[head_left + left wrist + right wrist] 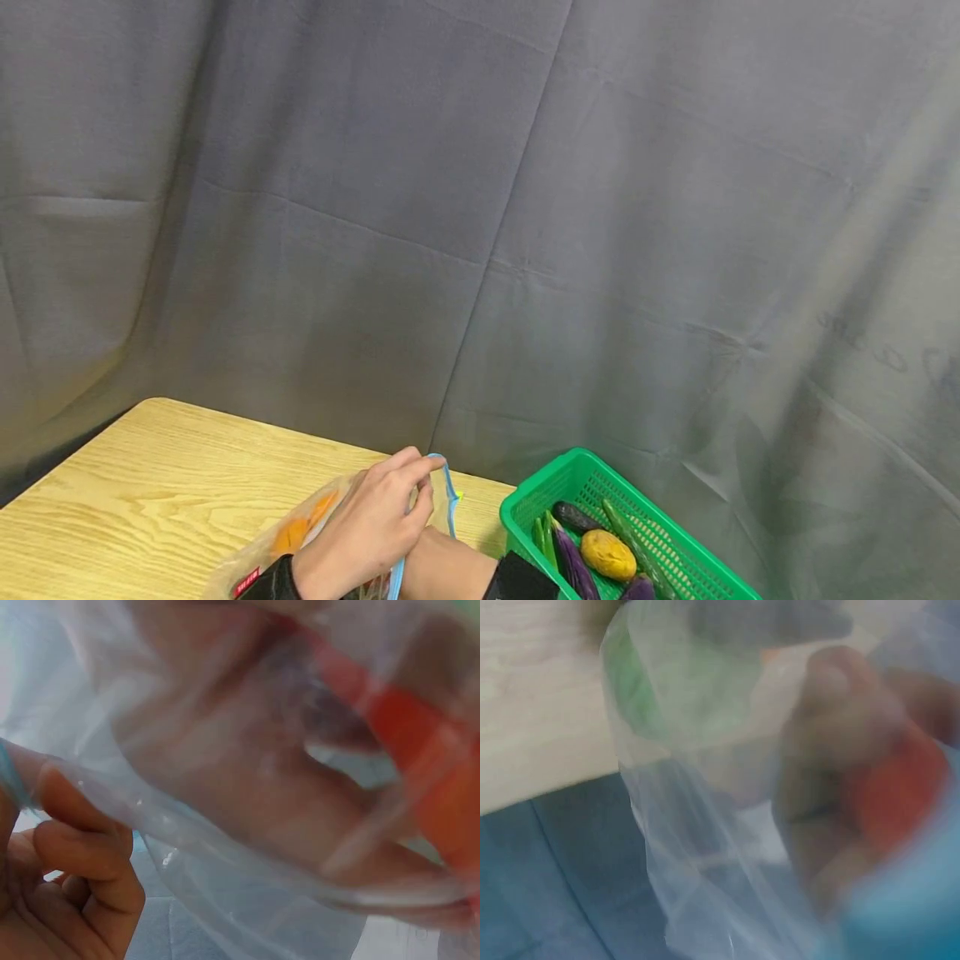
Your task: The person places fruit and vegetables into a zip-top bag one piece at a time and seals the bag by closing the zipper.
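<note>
A clear plastic bag [258, 550] with a blue-edged mouth lies over the table, and orange shapes show through it. My left hand [375, 517] pinches its blue edge with curled fingers, which also show in the left wrist view [82, 862]. From the right, my right forearm passes under the left hand into the bag. Seen through the plastic, my right hand [832, 765] curls its fingers round an orange-red, tapering carrot [900, 787]. Something green [682, 690], blurred, shows through the bag in the right wrist view. The head view hides most of the right hand.
A green plastic basket [547, 475] stands at the right, holding purple eggplants [573, 567], a yellow potato-like vegetable [607, 556], a dark oblong vegetable [576, 517] and long green vegetables [630, 537]. The wooden table [187, 467] meets a grey curtain [375, 250] behind.
</note>
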`<state>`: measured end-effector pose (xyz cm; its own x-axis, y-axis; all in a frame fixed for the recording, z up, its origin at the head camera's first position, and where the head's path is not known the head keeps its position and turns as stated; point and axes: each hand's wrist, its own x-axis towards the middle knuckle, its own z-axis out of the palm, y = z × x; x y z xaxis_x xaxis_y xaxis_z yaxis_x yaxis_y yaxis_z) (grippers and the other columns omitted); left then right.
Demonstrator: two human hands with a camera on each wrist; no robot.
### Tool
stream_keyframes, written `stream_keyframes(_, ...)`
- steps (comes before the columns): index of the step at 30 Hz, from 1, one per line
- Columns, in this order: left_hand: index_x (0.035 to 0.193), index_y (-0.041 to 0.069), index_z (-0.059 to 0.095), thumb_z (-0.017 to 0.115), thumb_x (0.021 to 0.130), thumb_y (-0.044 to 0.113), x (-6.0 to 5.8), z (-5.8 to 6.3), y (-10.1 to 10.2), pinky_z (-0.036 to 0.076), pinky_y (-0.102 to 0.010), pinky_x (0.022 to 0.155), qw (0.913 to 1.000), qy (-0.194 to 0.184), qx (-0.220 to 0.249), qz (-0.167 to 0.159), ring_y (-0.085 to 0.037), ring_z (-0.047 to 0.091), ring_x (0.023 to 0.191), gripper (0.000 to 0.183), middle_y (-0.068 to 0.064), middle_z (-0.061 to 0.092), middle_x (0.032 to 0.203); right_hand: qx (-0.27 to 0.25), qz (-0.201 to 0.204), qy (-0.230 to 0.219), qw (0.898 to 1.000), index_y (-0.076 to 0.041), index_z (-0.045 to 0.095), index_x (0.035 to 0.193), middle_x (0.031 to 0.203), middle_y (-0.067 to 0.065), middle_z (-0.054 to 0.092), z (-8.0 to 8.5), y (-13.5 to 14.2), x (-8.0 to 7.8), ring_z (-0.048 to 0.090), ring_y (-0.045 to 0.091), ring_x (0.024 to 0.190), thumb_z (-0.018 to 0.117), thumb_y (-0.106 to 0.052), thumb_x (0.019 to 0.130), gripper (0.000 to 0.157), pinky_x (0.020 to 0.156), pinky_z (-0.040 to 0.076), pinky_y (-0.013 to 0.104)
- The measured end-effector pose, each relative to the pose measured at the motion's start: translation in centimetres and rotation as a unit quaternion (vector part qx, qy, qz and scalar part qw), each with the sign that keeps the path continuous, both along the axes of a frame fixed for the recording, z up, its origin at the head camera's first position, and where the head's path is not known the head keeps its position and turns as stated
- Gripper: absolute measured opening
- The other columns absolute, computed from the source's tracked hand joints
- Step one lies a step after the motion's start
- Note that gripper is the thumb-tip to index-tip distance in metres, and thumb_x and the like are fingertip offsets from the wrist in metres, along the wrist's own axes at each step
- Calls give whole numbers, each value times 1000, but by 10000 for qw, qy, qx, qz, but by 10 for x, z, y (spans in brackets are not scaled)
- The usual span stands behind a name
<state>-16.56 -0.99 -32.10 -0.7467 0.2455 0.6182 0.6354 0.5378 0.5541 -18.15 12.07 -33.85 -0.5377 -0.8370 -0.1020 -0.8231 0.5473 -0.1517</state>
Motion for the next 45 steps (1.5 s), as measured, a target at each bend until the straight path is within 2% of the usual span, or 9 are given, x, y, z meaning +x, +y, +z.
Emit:
stream_keyframes(3, 108, 1, 68, 55, 87, 0, 0, 1, 1, 31, -17, 45, 10000, -17, 2, -37, -1, 31, 50, 24, 12, 45, 73, -351, 622, -17, 9974, -9, 66, 91, 93, -5, 50, -2, 0, -5, 39, -3, 83, 57, -19, 91, 13, 75, 30, 8)
stream_keyframes(6, 107, 1, 68, 55, 87, 0, -1, 1, 2, 31, -17, 45, 10000, 6, 17, -45, -1, 31, 50, 24, 11, 45, 74, -427, 957, -131, 9944, -10, 67, 85, 88, -6, 48, -3, -1, -10, 36, -4, 80, 61, -21, 88, 13, 74, 30, 8)
stream_keyframes(16, 104, 1, 69, 56, 85, -2, -3, -2, 3, 32, -17, 47, 9998, 174, 33, -27, 0, 32, 51, 23, 12, 46, 73, -806, 683, -1152, 9877, 0, 65, 82, 84, 1, 52, -16, 5, -17, 33, -9, 76, 56, -11, 88, 15, 72, 33, 8)
stream_keyframes(22, 103, 1, 69, 57, 84, -3, -4, -3, 2, 31, -17, 46, 9996, 271, 36, 0, 0, 31, 51, 23, 11, 47, 73, -584, 369, -513, 9963, -6, 63, 92, 89, -5, 49, -6, 4, -9, 38, -4, 79, 60, -15, 88, 10, 73, 33, 10)
stream_keyframes(26, 103, 2, 70, 58, 84, -3, -4, -4, 2, 32, -17, 47, 9995, 320, 12, 29, -1, 32, 52, 23, 11, 47, 72, -316, -14, -198, 9993, -8, 59, 105, 87, -12, 51, 6, 10, 1, 44, -5, 75, 66, -20, 87, 22, 69, 36, 8)
stream_keyframes(30, 104, 2, 70, 57, 85, 0, -4, -5, 3, 33, -18, 47, 9999, 90, -61, 22, -1, 33, 53, 23, 12, 46, 72, -256, 303, 613, 9973, -14, 63, 96, 82, -13, 56, 17, 23, 8, 47, -6, 69, 66, -22, 88, 11, 62, 36, 6)
stream_keyframes(35, 104, 3, 69, 56, 87, 2, -2, -7, 1, 34, -18, 48, 9999, -37, -92, 27, -1, 34, 53, 22, 12, 46, 74, -910, 362, 647, 9931, -14, 64, 90, 80, -13, 57, 34, 52, 17, 45, -8, 63, 66, -16, 88, 3, 59, 34, 3)
stream_keyframes(42, 103, 4, 69, 56, 87, 0, 2, -11, -4, 35, -18, 49, 10000, 84, 49, -20, 0, 35, 54, 21, 11, 54, 83, -1729, -438, 1458, 9731, -15, 65, 90, 71, -19, 51, 44, 101, 15, 45, -4, 61, 68, -12, 83, 8, 59, 36, 8)
stream_keyframes(45, 105, 4, 69, 55, 88, 0, 3, -11, -7, 36, -19, 49, 9999, -1, 147, -53, 1, 36, 54, 22, 8, 58, 90, -1721, -1012, 1326, 9709, -19, 64, 87, 68, -21, 47, 43, 124, 8, 44, -3, 58, 68, -13, 84, 7, 56, 38, 14)
